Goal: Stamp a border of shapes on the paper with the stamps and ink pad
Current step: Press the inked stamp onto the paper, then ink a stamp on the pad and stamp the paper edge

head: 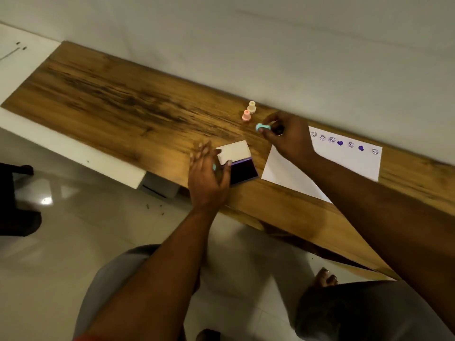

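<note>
A white paper (349, 166) lies on the right of the wooden table (123, 104), with a row of purple smiley and heart prints along its far edge. Left of the paper, the ink pad (245, 171) lies open, its white lid (235, 150) folded back. My right hand (286, 137) hovers over the paper's far left corner and pinches a teal stamp (261, 127) lying sideways in its fingertips. My left hand (209, 175) is at the pad's left edge, fingers loosely spread, with a small teal piece (214, 166) tucked between thumb and palm. Pink stamp (246, 115) and cream stamp (251, 107) stand upright behind.
The table runs along a pale wall. A white surface (22, 60) adjoins its left end. The glossy tiled floor (73, 230) and my knees lie below the table's near edge. A dark object (14, 200) sits at the far left on the floor.
</note>
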`<move>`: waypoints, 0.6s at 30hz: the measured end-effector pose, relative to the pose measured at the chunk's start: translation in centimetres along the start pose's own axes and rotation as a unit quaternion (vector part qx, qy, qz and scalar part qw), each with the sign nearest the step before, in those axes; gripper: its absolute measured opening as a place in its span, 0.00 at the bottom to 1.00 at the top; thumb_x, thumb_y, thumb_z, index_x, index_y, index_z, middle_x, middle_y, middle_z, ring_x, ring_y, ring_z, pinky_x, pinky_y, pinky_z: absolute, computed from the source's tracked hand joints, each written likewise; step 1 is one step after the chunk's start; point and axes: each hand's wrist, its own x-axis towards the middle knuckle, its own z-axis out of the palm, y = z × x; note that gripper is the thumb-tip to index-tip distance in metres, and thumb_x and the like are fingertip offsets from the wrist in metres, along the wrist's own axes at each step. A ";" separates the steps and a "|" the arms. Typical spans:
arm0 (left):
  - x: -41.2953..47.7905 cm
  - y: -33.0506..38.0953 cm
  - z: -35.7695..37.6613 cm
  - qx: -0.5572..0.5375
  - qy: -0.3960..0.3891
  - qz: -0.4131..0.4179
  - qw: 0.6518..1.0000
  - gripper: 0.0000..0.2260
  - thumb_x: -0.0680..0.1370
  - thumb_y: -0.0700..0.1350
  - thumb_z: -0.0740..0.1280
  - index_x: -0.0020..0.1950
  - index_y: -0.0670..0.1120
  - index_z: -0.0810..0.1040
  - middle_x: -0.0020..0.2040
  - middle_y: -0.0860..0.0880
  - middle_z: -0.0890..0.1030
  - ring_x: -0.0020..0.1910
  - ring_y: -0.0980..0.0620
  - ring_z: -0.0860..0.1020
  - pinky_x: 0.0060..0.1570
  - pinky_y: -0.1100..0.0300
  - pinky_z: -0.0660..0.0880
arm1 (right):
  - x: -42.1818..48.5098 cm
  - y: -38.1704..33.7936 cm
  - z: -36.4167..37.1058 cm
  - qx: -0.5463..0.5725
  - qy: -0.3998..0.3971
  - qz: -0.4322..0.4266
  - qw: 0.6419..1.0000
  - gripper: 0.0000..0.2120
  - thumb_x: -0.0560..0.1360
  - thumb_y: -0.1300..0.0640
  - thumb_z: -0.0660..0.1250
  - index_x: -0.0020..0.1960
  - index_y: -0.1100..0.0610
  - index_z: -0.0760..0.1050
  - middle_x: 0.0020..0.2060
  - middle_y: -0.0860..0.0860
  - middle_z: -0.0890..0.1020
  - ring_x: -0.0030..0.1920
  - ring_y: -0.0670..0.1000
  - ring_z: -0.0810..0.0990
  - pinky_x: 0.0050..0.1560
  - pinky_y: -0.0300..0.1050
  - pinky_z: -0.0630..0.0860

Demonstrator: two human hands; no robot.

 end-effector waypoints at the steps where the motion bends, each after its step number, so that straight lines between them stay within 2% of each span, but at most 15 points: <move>1: 0.0 -1.0 -0.7 -0.003 0.016 -0.030 0.999 0.22 0.83 0.58 0.66 0.71 0.46 0.78 0.80 0.46 0.72 0.82 0.47 0.64 0.82 0.43 0.57 | -0.3 -1.0 1.0 -0.014 -0.022 -0.023 0.999 0.15 0.75 0.45 0.76 0.57 0.53 0.83 0.45 0.47 0.85 0.44 0.45 0.83 0.44 0.36 0.78; 4: -0.3 -3.3 -2.4 -0.012 0.027 -0.073 0.997 0.20 0.80 0.54 0.71 0.68 0.46 0.80 0.80 0.45 0.71 0.82 0.46 0.64 0.82 0.40 0.58 | -1.3 -3.7 4.2 -0.060 -0.090 -0.083 0.991 0.14 0.76 0.45 0.74 0.58 0.51 0.84 0.47 0.44 0.85 0.45 0.43 0.82 0.44 0.37 0.78; 8: -1.3 -4.6 -2.7 -0.010 -0.003 -0.066 0.998 0.19 0.78 0.53 0.75 0.65 0.45 0.82 0.80 0.41 0.70 0.82 0.42 0.63 0.82 0.39 0.57 | -2.4 -5.8 7.4 -0.107 -0.145 -0.154 0.971 0.16 0.76 0.47 0.72 0.60 0.52 0.83 0.50 0.46 0.86 0.45 0.44 0.82 0.47 0.42 0.81; 11: -1.2 -4.3 -2.4 -0.003 -0.018 -0.074 0.997 0.21 0.78 0.55 0.76 0.65 0.44 0.83 0.81 0.40 0.69 0.83 0.42 0.61 0.83 0.41 0.53 | -2.8 -6.2 8.8 -0.159 -0.173 -0.160 0.959 0.17 0.76 0.46 0.72 0.61 0.53 0.84 0.51 0.47 0.87 0.47 0.45 0.83 0.48 0.41 0.80; 18: -0.8 -4.5 -1.4 0.018 -0.013 -0.089 0.996 0.21 0.77 0.57 0.72 0.66 0.47 0.83 0.82 0.42 0.67 0.84 0.43 0.59 0.84 0.43 0.49 | -2.7 -6.6 9.7 -0.236 -0.191 -0.159 0.939 0.18 0.76 0.43 0.71 0.61 0.52 0.84 0.50 0.49 0.87 0.48 0.48 0.84 0.50 0.46 0.82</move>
